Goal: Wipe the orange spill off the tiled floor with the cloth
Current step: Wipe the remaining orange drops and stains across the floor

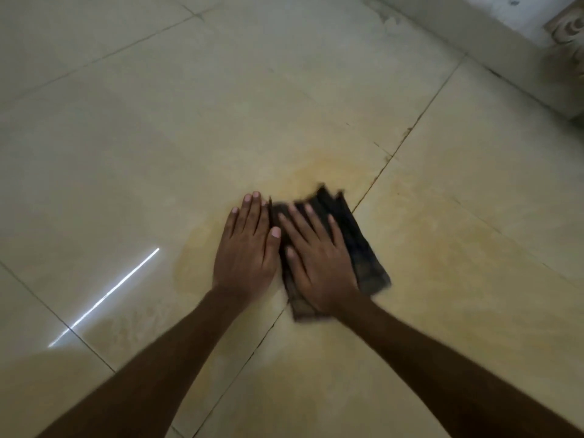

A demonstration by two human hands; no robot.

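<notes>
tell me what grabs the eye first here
Two bare hands pressed flat at the centre: the right hand on a dark cloth, the left hand on the tiled floor just beside it. A pale orange spill spreads around and ahead of them, and a bright streak of reflected light cuts the tile at lower left.

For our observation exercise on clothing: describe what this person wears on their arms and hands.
Nothing: the left hand and right hand are ungloved, with no rings, watch or bracelet. Both forearms show no sleeves. Fingernails are short and unpainted.
</notes>
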